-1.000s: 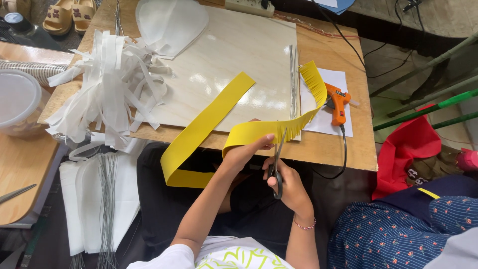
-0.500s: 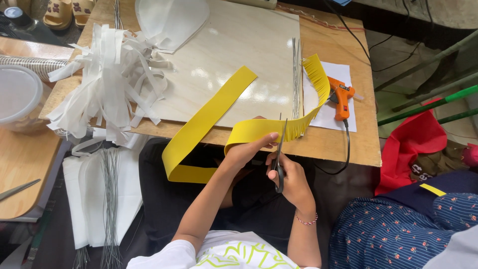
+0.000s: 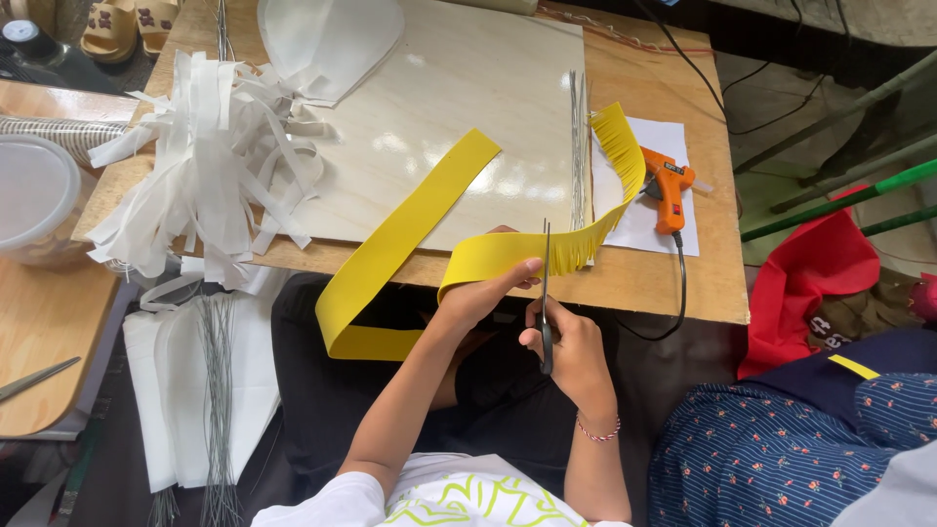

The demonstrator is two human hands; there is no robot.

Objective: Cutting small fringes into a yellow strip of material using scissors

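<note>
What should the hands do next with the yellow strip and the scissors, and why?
Probably shut the scissors for one more snip. The right hand holds the blades at the yellow strip's edge, just where the fringe ends, and the left hand pinches the uncut part beside them.

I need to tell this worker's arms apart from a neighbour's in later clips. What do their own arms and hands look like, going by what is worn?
Both forearms are bare. The right hand has a thin red-and-white beaded bracelet at the wrist. The left hand wears nothing visible. Short white sleeves belong to a white shirt with lime-green line markings.
</note>
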